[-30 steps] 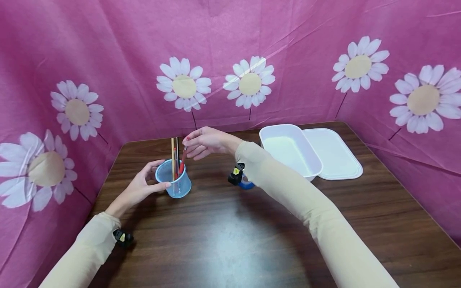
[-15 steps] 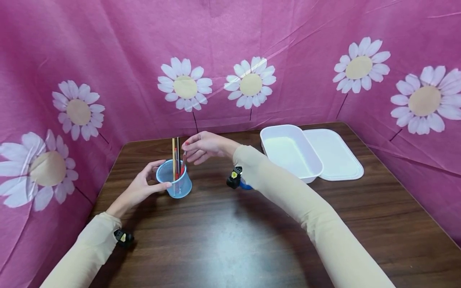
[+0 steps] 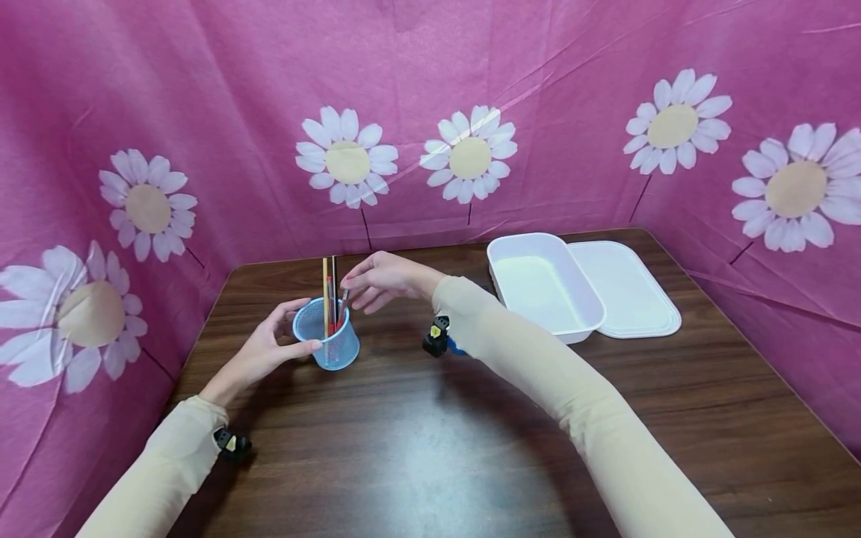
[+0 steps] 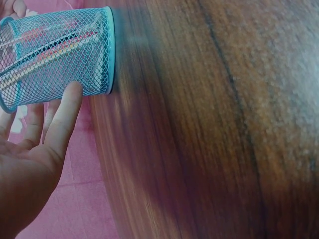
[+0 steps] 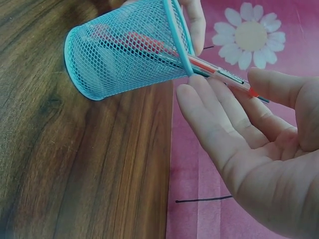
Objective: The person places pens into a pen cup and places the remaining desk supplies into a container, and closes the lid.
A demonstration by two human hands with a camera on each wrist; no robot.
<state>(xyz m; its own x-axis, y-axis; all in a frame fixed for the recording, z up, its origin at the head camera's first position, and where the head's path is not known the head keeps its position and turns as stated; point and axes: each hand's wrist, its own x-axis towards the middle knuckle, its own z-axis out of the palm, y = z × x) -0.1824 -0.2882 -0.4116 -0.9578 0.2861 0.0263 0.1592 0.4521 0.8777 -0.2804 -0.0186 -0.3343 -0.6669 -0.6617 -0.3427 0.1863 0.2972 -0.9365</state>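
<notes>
A light blue mesh pen cup (image 3: pixel 339 353) stands upright on the table's left side. My left hand (image 3: pixel 265 345) holds it near the rim, thumb in front and fingers behind; in the left wrist view the thumb lies against the mesh wall. Several long writing things stand in the cup, among them a yellow pencil (image 3: pixel 326 288), a dark one and a red one. With thumb and fingertips, my right hand (image 3: pixel 390 278) pinches the top of a clear-barrelled red pen (image 5: pixel 214 71), whose lower part is inside the cup.
An open white plastic box (image 3: pixel 538 280) stands at the back right, its flat white lid (image 3: pixel 628 291) beside it. A blue thing (image 3: pixel 454 348) is mostly hidden behind my right wrist. A pink flowered cloth (image 3: pixel 417 67) surrounds the wooden table (image 3: pixel 417 448).
My right hand has come down a little with the red pen, which sits deeper in the cup. The left hand keeps its place at the cup.
</notes>
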